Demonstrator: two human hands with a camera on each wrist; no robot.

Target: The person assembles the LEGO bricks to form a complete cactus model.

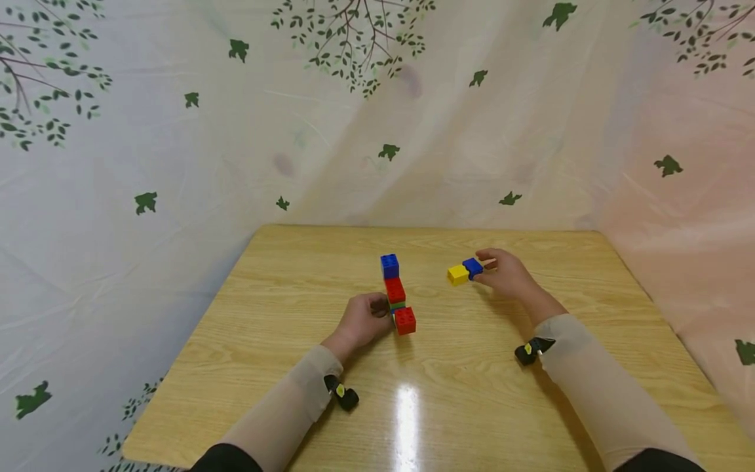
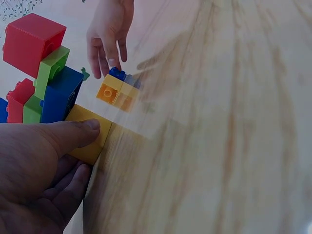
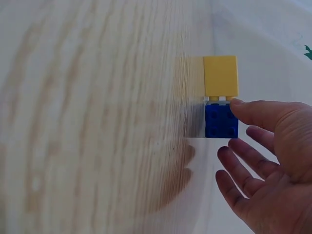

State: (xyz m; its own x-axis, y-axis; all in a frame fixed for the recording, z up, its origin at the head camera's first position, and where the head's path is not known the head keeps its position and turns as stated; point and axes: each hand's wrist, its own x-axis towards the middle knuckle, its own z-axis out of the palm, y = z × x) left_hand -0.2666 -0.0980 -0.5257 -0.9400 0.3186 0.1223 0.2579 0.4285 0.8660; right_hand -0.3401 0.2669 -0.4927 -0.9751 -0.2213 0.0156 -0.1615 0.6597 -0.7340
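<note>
A joined stack of toy building bricks stands on the table, with a blue brick [image 1: 389,266] at its far end and red bricks [image 1: 405,321] nearer. In the left wrist view, green [image 2: 52,68] and blue bricks [image 2: 62,92] join above a yellow brick [image 2: 104,128] at the base. My left hand [image 1: 362,320] grips that yellow brick, thumb on its face, fingers partly hidden. To the right, a yellow brick [image 3: 221,76] and a blue brick [image 3: 220,122] lie side by side. My right hand [image 1: 506,275] has its thumb tip at the blue brick's edge, its other fingers spread apart from it.
Both pairs of bricks rest on a wooden table [image 1: 283,275] with a light reflection near its front. A pale leaf-print cloth [image 1: 330,170] hangs behind and beside it. Small black devices [image 1: 347,396] are strapped to both wrists.
</note>
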